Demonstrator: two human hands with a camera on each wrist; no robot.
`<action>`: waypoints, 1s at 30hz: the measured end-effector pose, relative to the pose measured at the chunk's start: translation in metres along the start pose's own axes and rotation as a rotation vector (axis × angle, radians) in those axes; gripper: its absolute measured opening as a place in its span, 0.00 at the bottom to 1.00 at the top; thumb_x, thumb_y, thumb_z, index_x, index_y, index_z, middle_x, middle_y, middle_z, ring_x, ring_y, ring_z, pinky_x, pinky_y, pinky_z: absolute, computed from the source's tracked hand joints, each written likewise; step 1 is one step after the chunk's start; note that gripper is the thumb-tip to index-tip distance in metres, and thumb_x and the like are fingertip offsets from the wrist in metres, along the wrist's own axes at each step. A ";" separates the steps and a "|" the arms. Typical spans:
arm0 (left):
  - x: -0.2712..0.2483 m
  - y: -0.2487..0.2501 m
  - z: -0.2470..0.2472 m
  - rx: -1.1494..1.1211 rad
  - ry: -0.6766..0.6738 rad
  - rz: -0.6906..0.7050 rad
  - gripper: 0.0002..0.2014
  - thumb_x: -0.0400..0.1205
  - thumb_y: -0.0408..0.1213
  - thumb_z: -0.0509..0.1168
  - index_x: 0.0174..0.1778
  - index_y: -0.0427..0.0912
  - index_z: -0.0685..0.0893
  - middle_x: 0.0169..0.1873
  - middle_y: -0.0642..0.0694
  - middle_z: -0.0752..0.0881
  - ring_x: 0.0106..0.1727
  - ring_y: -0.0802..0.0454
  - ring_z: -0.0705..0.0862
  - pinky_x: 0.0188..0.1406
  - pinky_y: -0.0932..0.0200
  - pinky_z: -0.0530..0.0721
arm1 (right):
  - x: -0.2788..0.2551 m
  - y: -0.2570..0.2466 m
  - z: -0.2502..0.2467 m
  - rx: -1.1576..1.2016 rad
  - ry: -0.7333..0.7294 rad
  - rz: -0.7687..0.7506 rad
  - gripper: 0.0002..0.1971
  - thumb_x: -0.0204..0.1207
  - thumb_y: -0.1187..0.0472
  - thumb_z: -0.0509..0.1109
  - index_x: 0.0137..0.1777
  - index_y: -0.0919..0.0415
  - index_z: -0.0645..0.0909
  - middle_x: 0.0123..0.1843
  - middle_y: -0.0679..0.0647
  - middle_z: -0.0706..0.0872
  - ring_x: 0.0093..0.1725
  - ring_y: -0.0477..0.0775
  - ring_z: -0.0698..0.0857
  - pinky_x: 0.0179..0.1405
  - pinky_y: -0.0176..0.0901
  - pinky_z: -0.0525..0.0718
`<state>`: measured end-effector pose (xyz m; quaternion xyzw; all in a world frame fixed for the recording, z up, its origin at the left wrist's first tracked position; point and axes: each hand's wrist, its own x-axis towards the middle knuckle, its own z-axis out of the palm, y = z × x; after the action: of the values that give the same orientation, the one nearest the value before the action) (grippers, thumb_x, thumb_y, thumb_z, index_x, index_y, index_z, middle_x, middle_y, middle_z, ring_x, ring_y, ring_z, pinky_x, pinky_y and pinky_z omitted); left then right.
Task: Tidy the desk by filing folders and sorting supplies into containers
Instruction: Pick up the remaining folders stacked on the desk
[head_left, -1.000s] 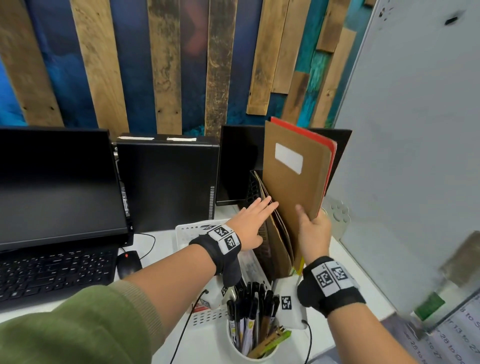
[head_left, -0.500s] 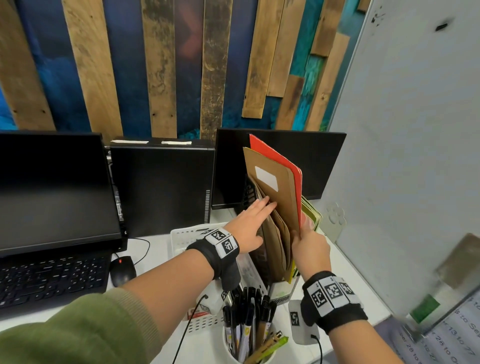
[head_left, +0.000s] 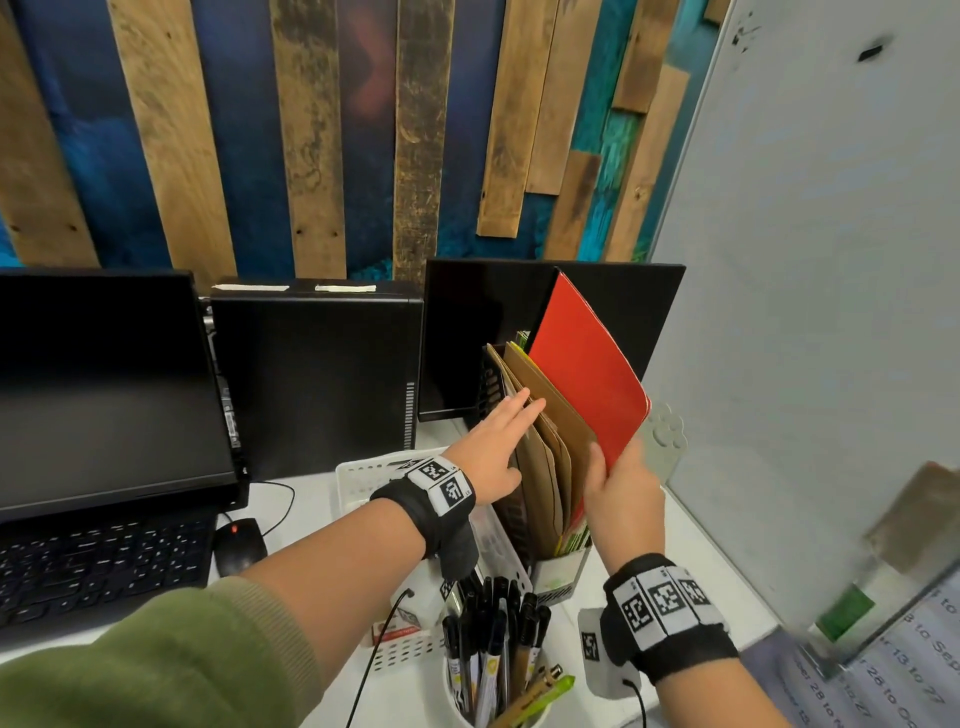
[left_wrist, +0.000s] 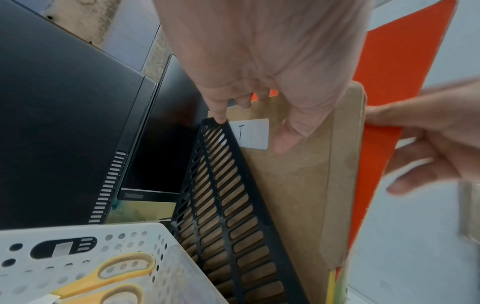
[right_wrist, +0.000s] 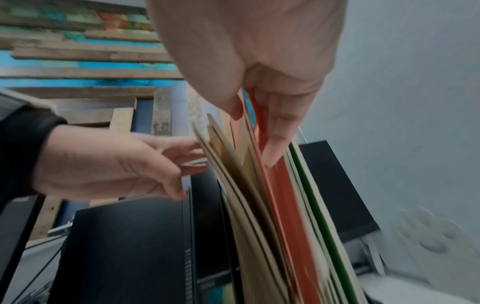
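Note:
A black slotted file holder (left_wrist: 226, 195) stands at the back of the desk with several brown folders (head_left: 545, 457) upright in it. The front one carries a white label marked T (left_wrist: 253, 133). My left hand (head_left: 498, 441) lies with straight fingers against the tops of the brown folders; its index fingertip (left_wrist: 221, 118) touches the holder's top edge. My right hand (head_left: 618, 483) pinches the lower edge of a red folder (head_left: 587, 374), which leans right behind the brown ones. In the right wrist view, thumb and fingers (right_wrist: 272, 148) clamp the red folder (right_wrist: 288, 205), with green folders (right_wrist: 319, 205) behind it.
A white perforated basket (head_left: 363, 478) left of the holder contains yellow scissors (left_wrist: 103, 277). A white cup of pens (head_left: 493, 649) stands near me. A monitor (head_left: 104, 384), keyboard (head_left: 93, 566), mouse (head_left: 239, 545) and black PC tower (head_left: 311, 379) fill the left. A white partition (head_left: 805, 260) walls the right.
The brown folder that my right hand held up together with the red one has gone down into the holder. The red folder now tilts right. My left hand stayed at the holder.

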<state>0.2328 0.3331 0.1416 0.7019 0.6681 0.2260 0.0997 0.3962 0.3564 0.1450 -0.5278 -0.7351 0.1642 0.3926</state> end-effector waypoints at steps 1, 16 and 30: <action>0.000 0.000 0.000 0.002 0.002 -0.002 0.43 0.77 0.26 0.61 0.82 0.54 0.45 0.83 0.55 0.40 0.84 0.52 0.43 0.72 0.53 0.74 | 0.003 -0.006 -0.005 0.067 0.043 -0.027 0.20 0.83 0.54 0.58 0.73 0.56 0.65 0.56 0.56 0.86 0.48 0.58 0.87 0.45 0.44 0.84; -0.002 0.000 0.000 0.045 -0.003 -0.023 0.44 0.78 0.28 0.62 0.82 0.55 0.40 0.83 0.55 0.38 0.84 0.52 0.41 0.75 0.52 0.73 | 0.014 -0.006 0.009 -0.116 0.123 -0.225 0.21 0.81 0.51 0.60 0.72 0.54 0.71 0.74 0.53 0.73 0.76 0.55 0.68 0.78 0.55 0.64; -0.006 -0.007 0.009 0.188 -0.148 -0.104 0.35 0.81 0.34 0.60 0.82 0.48 0.52 0.83 0.46 0.49 0.84 0.47 0.46 0.82 0.53 0.54 | 0.025 -0.007 0.016 -0.341 -0.046 -0.246 0.24 0.78 0.60 0.65 0.74 0.56 0.69 0.78 0.54 0.70 0.79 0.57 0.63 0.80 0.55 0.62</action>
<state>0.2303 0.3297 0.1294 0.6872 0.7127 0.1046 0.0940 0.3763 0.3790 0.1496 -0.4890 -0.8199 0.0002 0.2976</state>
